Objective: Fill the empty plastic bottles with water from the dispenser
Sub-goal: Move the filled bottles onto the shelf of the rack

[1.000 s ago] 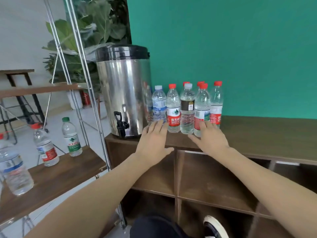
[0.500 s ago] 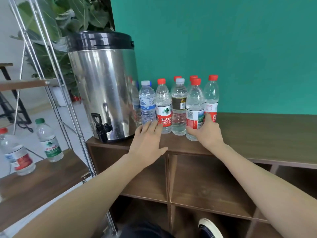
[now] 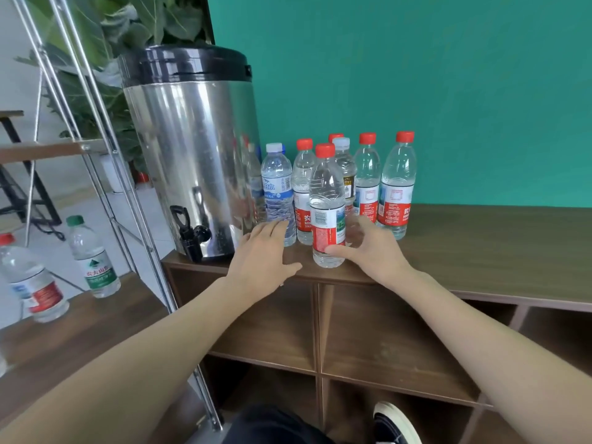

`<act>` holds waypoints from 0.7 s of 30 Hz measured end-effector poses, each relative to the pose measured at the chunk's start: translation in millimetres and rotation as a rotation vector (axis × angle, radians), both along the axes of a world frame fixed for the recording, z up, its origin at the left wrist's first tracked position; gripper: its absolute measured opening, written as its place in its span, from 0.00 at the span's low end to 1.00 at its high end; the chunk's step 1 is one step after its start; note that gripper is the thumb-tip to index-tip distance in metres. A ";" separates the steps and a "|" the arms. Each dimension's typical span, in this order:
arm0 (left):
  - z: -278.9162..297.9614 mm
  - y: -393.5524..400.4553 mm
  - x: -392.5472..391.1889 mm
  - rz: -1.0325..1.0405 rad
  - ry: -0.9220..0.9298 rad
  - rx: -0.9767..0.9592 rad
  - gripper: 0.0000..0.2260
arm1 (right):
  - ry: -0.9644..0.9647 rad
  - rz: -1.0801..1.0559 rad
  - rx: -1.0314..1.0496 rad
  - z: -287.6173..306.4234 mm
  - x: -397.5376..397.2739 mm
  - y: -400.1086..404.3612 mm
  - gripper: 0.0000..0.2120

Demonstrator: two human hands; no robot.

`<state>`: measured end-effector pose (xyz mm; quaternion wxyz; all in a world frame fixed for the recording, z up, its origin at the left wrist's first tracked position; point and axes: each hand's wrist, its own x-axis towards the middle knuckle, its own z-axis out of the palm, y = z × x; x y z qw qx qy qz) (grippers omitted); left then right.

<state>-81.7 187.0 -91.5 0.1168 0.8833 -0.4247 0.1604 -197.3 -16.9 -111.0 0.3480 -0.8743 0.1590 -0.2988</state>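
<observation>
Now the right hand (image 3: 368,248) grips an upright bottle (image 3: 327,213); the dispenser tap (image 3: 189,232) lies well left, nearer the flat, released left hand (image 3: 262,257).

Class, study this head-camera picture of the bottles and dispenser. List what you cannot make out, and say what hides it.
- Right hand: its fingers go behind the red-capped bottle it grips, seen only through the plastic.
- Rearmost bottle: only its cap shows, hidden by bottles in front.
- Dispenser: water level hidden by steel wall.
- Bottle at the left edge: blurred label.
</observation>
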 end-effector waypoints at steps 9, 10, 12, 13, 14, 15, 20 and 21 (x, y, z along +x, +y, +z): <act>-2.4 -68.2 -25.5 -0.107 0.546 -0.610 0.32 | -0.060 -0.365 -0.010 18.2 -22.5 -104.4 0.41; -2.3 -75.5 -26.8 -0.099 0.589 -0.659 0.30 | -0.045 -0.358 0.027 20.7 -17.4 -110.6 0.44; -4.2 -89.2 -27.4 -0.088 0.649 -0.739 0.30 | -0.042 -0.292 0.128 23.4 -7.2 -119.3 0.44; -5.2 -95.0 -26.3 -0.079 0.664 -0.772 0.31 | -0.049 -0.248 0.174 23.2 -3.1 -122.0 0.42; -5.8 -99.2 -25.4 -0.073 0.674 -0.798 0.31 | -0.056 -0.213 0.203 22.6 -0.2 -123.3 0.39; -5.8 -102.3 -24.2 -0.067 0.676 -0.811 0.31 | -0.065 -0.191 0.219 21.3 1.5 -124.2 0.37; -9.3 -95.1 -15.7 -0.033 0.653 -0.817 0.30 | -0.120 -0.103 0.312 12.6 -4.8 -111.1 0.33; -9.4 -89.3 -15.6 -0.027 0.660 -0.824 0.31 | -0.133 -0.066 0.327 11.7 -7.3 -101.8 0.31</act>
